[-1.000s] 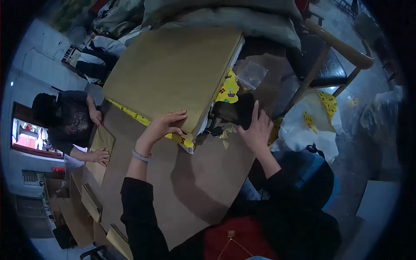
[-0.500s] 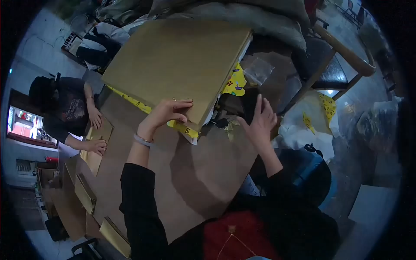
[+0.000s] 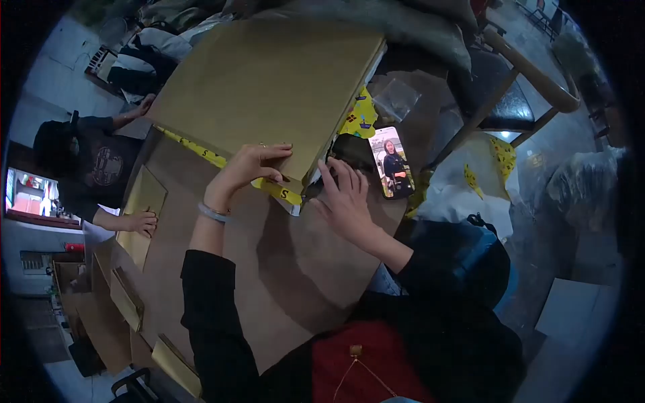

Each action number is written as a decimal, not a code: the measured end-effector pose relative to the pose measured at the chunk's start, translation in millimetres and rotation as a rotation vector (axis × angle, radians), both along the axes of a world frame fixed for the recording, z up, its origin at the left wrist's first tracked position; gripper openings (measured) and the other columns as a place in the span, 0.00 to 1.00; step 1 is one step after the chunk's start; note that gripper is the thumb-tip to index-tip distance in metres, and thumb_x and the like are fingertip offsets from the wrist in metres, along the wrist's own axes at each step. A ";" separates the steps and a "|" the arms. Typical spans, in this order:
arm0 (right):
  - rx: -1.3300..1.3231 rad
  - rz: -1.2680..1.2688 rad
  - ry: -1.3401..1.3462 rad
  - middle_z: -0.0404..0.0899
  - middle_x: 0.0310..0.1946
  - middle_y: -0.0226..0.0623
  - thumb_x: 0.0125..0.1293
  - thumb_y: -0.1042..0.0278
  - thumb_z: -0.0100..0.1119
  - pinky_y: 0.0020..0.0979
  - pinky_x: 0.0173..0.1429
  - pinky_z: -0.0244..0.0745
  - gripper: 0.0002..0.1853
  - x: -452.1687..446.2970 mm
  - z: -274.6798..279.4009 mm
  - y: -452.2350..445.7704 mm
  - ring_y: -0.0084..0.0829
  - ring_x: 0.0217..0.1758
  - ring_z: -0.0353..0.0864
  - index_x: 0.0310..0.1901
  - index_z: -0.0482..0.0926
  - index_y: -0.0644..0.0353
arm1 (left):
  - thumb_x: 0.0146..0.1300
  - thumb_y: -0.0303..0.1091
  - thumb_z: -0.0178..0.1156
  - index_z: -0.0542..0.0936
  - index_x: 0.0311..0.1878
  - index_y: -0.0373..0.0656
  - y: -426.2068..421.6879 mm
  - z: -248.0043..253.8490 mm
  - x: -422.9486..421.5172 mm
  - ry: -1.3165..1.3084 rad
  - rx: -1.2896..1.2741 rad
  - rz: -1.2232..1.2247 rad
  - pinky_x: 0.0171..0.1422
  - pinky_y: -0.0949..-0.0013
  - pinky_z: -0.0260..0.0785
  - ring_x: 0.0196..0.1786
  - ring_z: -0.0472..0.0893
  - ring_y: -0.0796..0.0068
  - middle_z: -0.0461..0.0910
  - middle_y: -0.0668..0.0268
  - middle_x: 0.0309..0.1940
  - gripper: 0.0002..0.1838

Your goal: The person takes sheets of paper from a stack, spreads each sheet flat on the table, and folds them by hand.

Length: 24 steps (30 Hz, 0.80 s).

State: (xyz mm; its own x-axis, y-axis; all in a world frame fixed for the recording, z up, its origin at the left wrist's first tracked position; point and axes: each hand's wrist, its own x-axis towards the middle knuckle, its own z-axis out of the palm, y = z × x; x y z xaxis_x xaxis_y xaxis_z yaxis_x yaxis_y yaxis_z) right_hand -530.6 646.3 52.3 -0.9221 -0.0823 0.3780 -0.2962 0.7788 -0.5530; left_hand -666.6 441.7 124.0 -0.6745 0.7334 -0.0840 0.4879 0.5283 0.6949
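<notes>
A large stack of brown sheets (image 3: 269, 87) lies on the brown table (image 3: 309, 262), with yellow printed material (image 3: 361, 114) showing along its edges. My left hand (image 3: 238, 176) rests on the near corner of the stack, its index finger stretched over the top and its thumb apart near the edge. Just right of that corner is my right hand (image 3: 346, 201), fingers apart, hiding the small scraps there. A phone (image 3: 392, 163) with a lit screen showing a person lies beyond my right hand.
Across the table, at the left, a person (image 3: 101, 161) has one hand on a brown folded sheet (image 3: 149, 195) and the other at the stack's far-left corner. A clear plastic bag (image 3: 398, 99) lies beyond the phone. A wooden chair (image 3: 531, 80) stands at the right.
My right hand has moved left toward the stack's corner. The phone screen, dark before, is lit. The other person's one hand has moved from the folded sheet up to the stack.
</notes>
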 end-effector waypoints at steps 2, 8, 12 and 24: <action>0.010 0.019 -0.002 0.55 0.64 0.44 0.56 0.60 0.64 0.52 0.69 0.46 0.40 -2.1 -3.8 -0.3 0.46 0.69 0.53 0.68 0.55 0.55 | 0.44 0.25 0.70 0.76 0.55 0.39 0.9 0.7 0.2 -0.030 -0.022 0.033 0.58 0.67 0.73 0.59 0.75 0.67 0.75 0.61 0.57 0.30; 0.002 0.056 -0.009 0.55 0.65 0.43 0.56 0.60 0.64 0.53 0.69 0.46 0.41 -10.5 -10.7 -1.3 0.45 0.70 0.53 0.69 0.54 0.55 | 0.45 0.25 0.69 0.77 0.55 0.39 0.7 0.6 -0.5 -0.008 -0.003 0.009 0.59 0.67 0.73 0.59 0.75 0.67 0.75 0.62 0.58 0.29; -0.029 0.068 -0.034 0.56 0.64 0.45 0.57 0.61 0.63 0.53 0.69 0.47 0.39 -11.3 -9.0 0.1 0.46 0.69 0.55 0.68 0.55 0.56 | 0.47 0.23 0.68 0.77 0.55 0.40 -2.1 -3.5 -2.9 -0.124 0.037 0.060 0.53 0.68 0.75 0.53 0.78 0.71 0.75 0.63 0.58 0.27; -0.047 0.285 0.278 0.73 0.48 0.34 0.52 0.66 0.65 0.38 0.56 0.64 0.18 -52.3 -2.4 15.7 0.39 0.52 0.72 0.46 0.76 0.55 | 0.62 0.30 0.60 0.81 0.47 0.38 -0.5 -15.0 4.1 -0.127 0.138 0.308 0.50 0.72 0.74 0.45 0.81 0.76 0.80 0.61 0.50 0.11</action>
State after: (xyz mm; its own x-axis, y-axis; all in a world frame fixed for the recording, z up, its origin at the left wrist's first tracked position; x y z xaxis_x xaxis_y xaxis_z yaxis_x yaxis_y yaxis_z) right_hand -582.8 662.0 50.0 -0.7268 -0.2972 0.6192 -0.6403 0.6195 -0.4542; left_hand -662.5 441.2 109.0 -0.8560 0.5080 -0.0961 0.2256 0.5342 0.8147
